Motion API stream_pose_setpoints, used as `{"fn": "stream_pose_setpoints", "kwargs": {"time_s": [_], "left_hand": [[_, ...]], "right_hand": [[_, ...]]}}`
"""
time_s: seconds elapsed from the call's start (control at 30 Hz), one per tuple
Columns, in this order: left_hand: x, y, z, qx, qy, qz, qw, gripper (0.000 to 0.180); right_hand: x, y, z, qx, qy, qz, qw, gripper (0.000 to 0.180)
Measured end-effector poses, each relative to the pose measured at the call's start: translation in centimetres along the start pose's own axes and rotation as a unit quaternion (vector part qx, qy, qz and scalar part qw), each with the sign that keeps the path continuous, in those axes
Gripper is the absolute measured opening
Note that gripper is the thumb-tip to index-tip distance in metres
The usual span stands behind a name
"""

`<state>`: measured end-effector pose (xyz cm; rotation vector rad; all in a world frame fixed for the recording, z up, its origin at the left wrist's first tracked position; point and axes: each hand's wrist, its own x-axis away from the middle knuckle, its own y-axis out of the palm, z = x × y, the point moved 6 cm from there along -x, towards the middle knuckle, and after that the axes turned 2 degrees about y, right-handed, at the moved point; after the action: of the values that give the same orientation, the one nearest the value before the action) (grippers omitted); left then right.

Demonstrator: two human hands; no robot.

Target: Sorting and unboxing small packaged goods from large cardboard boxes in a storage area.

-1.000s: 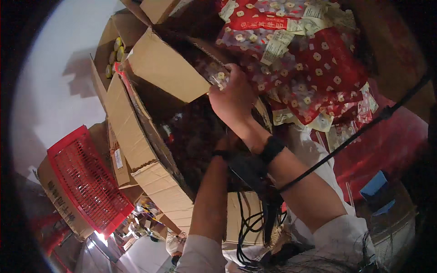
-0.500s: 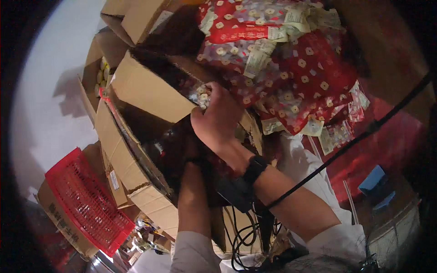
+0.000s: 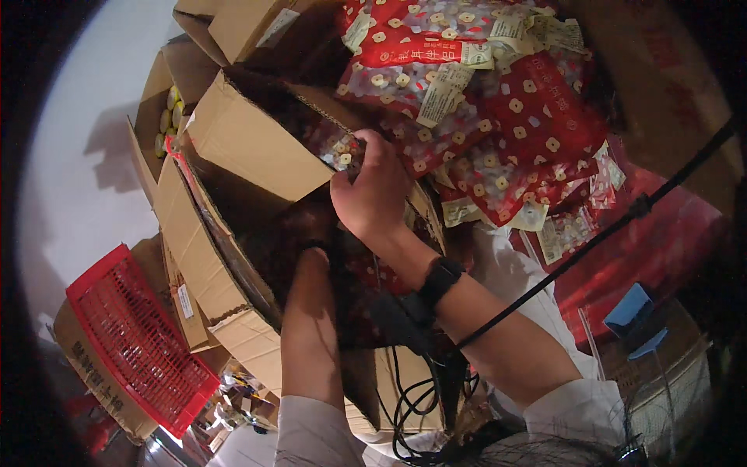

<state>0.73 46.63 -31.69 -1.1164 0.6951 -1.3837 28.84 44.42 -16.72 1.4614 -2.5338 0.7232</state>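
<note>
My right hand (image 3: 373, 194) grips a clear packet of small round pieces (image 3: 338, 148) at the upper edge of a large open cardboard box (image 3: 233, 140). My left hand is sunk into the dark inside of that box; only its forearm (image 3: 311, 327) shows, so the fingers are hidden. A black band sits on my right wrist (image 3: 440, 280). Beyond my right hand lies a heap of red patterned packets (image 3: 506, 117).
A red plastic crate (image 3: 132, 342) stands at the lower left on another carton. More open cartons (image 3: 167, 109) are stacked at the upper left against a white wall. Black cables (image 3: 420, 397) hang near my body. A blue object (image 3: 634, 311) lies at the right.
The view has shifted, and my right hand has stayed at the box edge with the packet. My left arm has gone deeper into the box.
</note>
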Motion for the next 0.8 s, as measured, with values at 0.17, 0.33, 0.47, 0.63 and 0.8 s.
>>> {"fn": "stream_pose_setpoints", "kwargs": {"time_s": [0.17, 0.33, 0.47, 0.63, 0.8], "left_hand": [[-1.0, 1.3, -0.8, -0.029, 0.000, 0.018, 0.999, 0.030], [-1.2, 1.2, -2.6, -0.034, -0.018, 0.025, 0.999, 0.029], [-0.5, 1.0, -3.4, -0.056, -0.015, 0.030, 0.998, 0.028], [-0.3, -0.2, -4.2, -0.084, -0.003, 0.028, 0.996, 0.028], [-2.5, -1.7, -4.3, -0.156, 0.032, -0.002, 0.987, 0.027]], "right_hand": [[-0.3, -0.6, -0.2, 0.101, -0.049, 0.047, 0.993, 0.060], [-1.1, -0.5, 1.8, 0.059, -0.033, 0.002, 0.998, 0.059], [-1.1, -0.4, 1.7, 0.071, -0.073, 0.014, 0.995, 0.056], [-0.9, -0.4, 1.2, 0.088, -0.074, 0.022, 0.993, 0.056], [-0.2, 0.2, 1.0, 0.087, 0.002, -0.003, 0.996, 0.056]]}}
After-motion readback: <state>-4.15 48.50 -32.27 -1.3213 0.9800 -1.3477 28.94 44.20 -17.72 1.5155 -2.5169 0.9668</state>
